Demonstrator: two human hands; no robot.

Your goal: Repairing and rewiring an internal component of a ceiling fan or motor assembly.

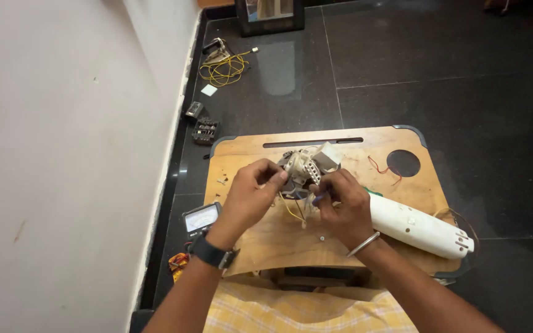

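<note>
over the middle of the wooden bench [260, 237], both hands meet at a small white motor assembly [303, 168] with a perforated plastic part and thin wires hanging under it. the left hand [251, 194], with a dark watch [212, 253] on its wrist, has its fingers [277, 177] pinched shut on the assembly's left side. the right hand [343, 206], a metal bangle [363, 244] at the wrist, is curled closed against the assembly's lower right; a bit of blue shows between its fingers, but i cannot tell what it is. a long white plastic casing [419, 227] lies just right of that hand, reaching the bench's right edge. a red wire [382, 169] lies near the round hole [403, 163] in the bench. on the dark floor [451, 92] to the left sit a meter [201, 217], a small bit case [205, 131] and, farther off, a coil of yellow wire [224, 69].
</note>
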